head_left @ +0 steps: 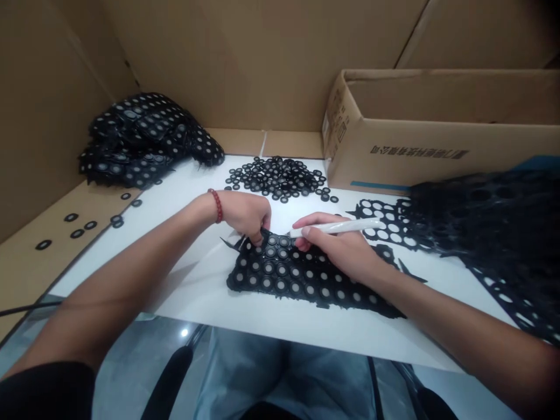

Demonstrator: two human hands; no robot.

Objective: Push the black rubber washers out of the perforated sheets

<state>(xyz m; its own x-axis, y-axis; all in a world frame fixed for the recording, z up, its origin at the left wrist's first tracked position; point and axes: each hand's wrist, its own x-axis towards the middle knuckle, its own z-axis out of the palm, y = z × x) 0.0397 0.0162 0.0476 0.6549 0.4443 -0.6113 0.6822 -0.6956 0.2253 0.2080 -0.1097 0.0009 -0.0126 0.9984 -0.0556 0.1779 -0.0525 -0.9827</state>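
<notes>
A black rubber sheet (280,269) with rows of round rings lies flat on the white tabletop before me. My left hand (248,214), a red bead bracelet on its wrist, pinches the sheet's far edge near its left corner. My right hand (335,242) grips a white pen-like tool (345,226), its tip close to the far row of rings. Part of the sheet is hidden under my right hand and forearm. Just beyond my hands is a heap of loose black rings (280,178).
At the back left sits a pile of uncut ring sheets (144,137). Several stray rings (77,234) lie on the cardboard at left. An open cardboard box (415,149) stands back right, with punched-out sheets (485,233) heaped before it. Cardboard walls (245,64) enclose the table (196,291).
</notes>
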